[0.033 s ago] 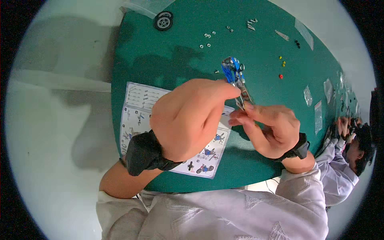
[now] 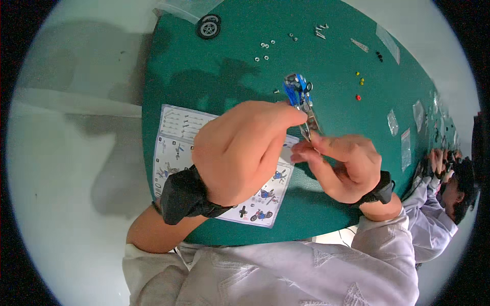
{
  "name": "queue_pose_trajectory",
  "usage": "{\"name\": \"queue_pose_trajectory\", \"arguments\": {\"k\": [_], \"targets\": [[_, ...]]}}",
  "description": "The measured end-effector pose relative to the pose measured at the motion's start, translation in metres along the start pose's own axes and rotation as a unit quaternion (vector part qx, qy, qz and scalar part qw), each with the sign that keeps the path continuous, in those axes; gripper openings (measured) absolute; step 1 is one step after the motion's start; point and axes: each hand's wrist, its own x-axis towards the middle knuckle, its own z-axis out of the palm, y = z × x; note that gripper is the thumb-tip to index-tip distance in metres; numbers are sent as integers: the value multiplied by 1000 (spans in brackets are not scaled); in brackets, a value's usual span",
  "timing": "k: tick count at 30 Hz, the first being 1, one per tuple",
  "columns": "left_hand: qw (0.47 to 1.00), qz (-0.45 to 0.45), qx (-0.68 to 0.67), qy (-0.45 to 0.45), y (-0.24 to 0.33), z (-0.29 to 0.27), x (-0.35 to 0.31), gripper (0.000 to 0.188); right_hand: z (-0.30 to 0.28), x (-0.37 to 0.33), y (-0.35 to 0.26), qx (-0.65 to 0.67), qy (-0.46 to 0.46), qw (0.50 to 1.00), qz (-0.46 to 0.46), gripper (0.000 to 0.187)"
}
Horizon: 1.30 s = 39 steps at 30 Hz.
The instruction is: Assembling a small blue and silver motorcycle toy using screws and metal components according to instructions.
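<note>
Clearly, our left hand point(image 2: 240, 148) does most of the holding: it is curled narrow about the model point(image 2: 297, 89), thumb along its side, though its other fingers are hidden from us. The model, blue with grey, metallic-looking strips, sits between our hands, its blue end pointing away from us, above the surface point(image 2: 326, 61). Our right hand point(image 2: 352, 158) brings thumb and fingertips close together at the near end; blur keeps us from telling whether they pinch it or only touch. We judge it light, stiff along the strips and rather smooth, so it could twist between fingertips; the joints and small blue parts look like the weak places. We would take hold of it across the flat strips near the middle, pressing gently, and leave the blue end alone. Below our hands lies the printed sheet point(image 2: 265, 204), partly covered by the left; farther off rest the wheels point(image 2: 209, 29), nuts point(image 2: 266, 57) and screws point(image 2: 320, 35).
</note>
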Motion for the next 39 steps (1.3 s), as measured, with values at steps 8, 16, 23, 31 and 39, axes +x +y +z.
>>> {"name": "queue_pose_trajectory", "arguments": {"k": [8,16,23,31,39], "targets": [[988,-70,-112,82,-4,12,-1,27,1,-1,1,28,0,999,38,26],[984,-85,-156,27,-4,12,-3,37,6,-3,10,17,22,1000,-15,25],[988,-98,-123,8,-6,11,1,25,-5,1,8,-28,2,1000,1,22],[911,-272,-310,-15,-7,17,0,21,-15,14,-9,4,-13,991,135,11],[863,-339,-358,-113,-15,18,4,19,-32,29,-10,46,-64,974,211,11]]}}
